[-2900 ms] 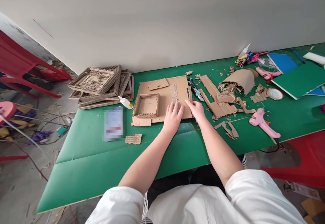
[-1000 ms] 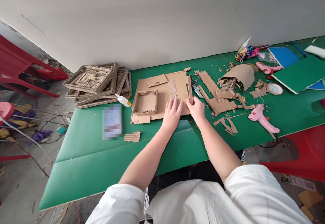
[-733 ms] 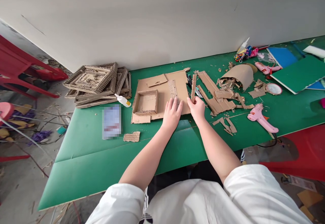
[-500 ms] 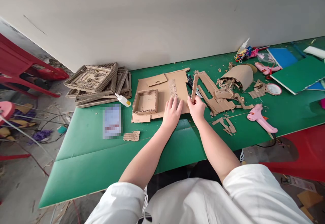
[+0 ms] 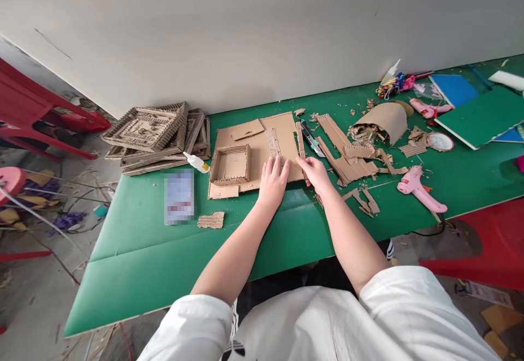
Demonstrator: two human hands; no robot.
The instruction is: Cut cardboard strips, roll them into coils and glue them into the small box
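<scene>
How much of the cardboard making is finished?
Done: a pile of finished frames and one small tray on the cardboard sheet. In hand: the left hand presses the sheet and the right hand touches a narrow strip. Left: loose strips lie unused.

Soft, even daylight fills the scene, bright without glare. Just beneath the left hand [image 5: 273, 178] and right hand [image 5: 314, 171] the shadows on the green table [image 5: 164, 252] are faint and short. Near the hands the focus is sharp. Far from them, wide-angle distortion bows the table's edges, and left of the hands a patch is pixelated.
</scene>
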